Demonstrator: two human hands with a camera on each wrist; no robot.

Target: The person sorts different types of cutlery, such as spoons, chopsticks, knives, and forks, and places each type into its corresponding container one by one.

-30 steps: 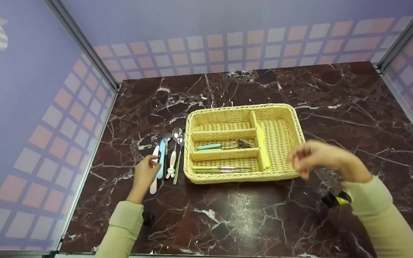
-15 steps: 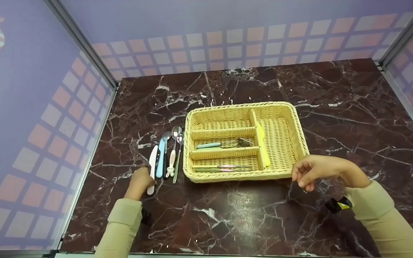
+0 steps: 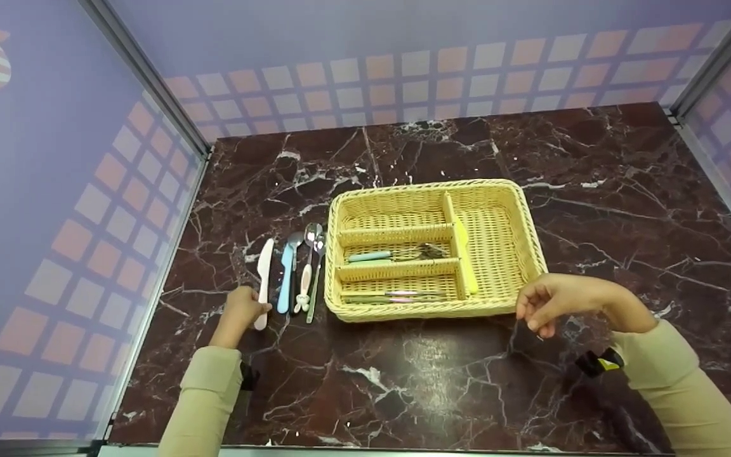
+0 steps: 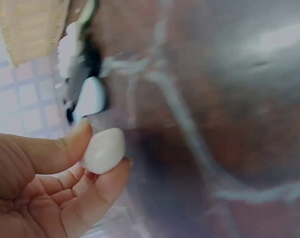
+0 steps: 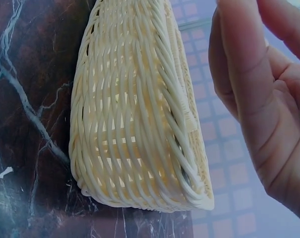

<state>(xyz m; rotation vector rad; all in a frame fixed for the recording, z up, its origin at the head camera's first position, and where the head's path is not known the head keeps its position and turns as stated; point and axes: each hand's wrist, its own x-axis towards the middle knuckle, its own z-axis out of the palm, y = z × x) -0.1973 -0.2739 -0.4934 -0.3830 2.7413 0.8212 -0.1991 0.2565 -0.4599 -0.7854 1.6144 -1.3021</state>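
While the head view shows the pale knife (image 3: 264,270) left of a blue utensil (image 3: 284,289), the left wrist view catches only the knife's handle end, fingertip-pinched by the left hand (image 3: 242,311); the right hand (image 5: 266,106), loosely curled, hangs beside the basket (image 5: 125,124).

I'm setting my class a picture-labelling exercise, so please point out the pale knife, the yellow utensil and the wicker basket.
Pale knife (image 3: 264,279): head view, near its mid-length.
Yellow utensil (image 3: 465,257): head view, midway along its body.
Wicker basket (image 5: 122,114): right wrist view, outer side wall.
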